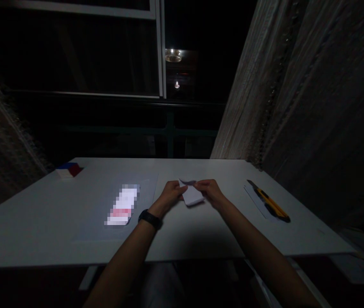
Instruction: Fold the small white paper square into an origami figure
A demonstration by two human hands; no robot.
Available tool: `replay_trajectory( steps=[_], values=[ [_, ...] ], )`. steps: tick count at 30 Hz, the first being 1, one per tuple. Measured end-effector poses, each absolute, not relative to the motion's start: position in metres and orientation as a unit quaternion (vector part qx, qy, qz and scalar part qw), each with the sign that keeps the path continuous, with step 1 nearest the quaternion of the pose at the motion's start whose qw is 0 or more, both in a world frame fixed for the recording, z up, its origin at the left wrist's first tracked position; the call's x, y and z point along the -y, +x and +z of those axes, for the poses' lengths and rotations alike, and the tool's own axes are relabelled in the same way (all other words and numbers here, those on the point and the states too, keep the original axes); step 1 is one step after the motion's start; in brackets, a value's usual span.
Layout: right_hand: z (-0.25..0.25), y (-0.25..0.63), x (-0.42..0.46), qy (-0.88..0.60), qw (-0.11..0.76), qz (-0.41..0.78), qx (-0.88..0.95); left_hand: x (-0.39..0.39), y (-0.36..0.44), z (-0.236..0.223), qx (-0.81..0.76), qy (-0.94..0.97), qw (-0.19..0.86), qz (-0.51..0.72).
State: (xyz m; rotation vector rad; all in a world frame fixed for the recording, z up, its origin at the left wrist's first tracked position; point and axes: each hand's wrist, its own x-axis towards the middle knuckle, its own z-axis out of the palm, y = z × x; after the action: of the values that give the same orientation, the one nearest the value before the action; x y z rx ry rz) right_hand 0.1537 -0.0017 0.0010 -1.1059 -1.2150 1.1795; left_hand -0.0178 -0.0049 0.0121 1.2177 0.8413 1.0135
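Note:
A small piece of folded white paper [192, 196] is held just above the table between my two hands. My left hand [171, 193] grips its left side, thumb lying on top. With thumb and fingers pinched, my right hand [210, 191] holds its upper right part, where a flap is lifted and looks darker. The paper's lower corner points towards me. A dark band [150, 219] is around my left wrist. The dim light hides the finer creases and some fingertips.
A lit phone [123, 205], its screen blurred, lies on a pale sheet [148, 184] at left. A yellow and black utility knife [270, 201] rests on a paper strip at right. A coloured cube [68, 170] sits at the far left corner of the white table [182, 244]. Curtains [239, 94] hang beyond.

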Motion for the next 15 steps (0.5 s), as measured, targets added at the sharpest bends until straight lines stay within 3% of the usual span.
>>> replay_trajectory(
  steps=[5, 9, 15],
  values=[
    [0.0071, 0.1554, 0.0055, -0.419, 0.529, 0.433, 0.598, 0.0036, -0.0206, 0.0061, -0.364, 0.582, 0.617, 0.385],
    [0.0097, 0.1555, 0.0078, -0.443, 0.514, 0.449, 0.582, 0.0031, -0.0215, 0.0057, -0.353, 0.597, 0.619, 0.368],
    [0.0082, 0.1624, 0.0051, -0.434, 0.563, 0.506, 0.489, 0.0045, -0.0221, 0.0146, -0.350, 0.548, 0.644, 0.403]
  ],
)
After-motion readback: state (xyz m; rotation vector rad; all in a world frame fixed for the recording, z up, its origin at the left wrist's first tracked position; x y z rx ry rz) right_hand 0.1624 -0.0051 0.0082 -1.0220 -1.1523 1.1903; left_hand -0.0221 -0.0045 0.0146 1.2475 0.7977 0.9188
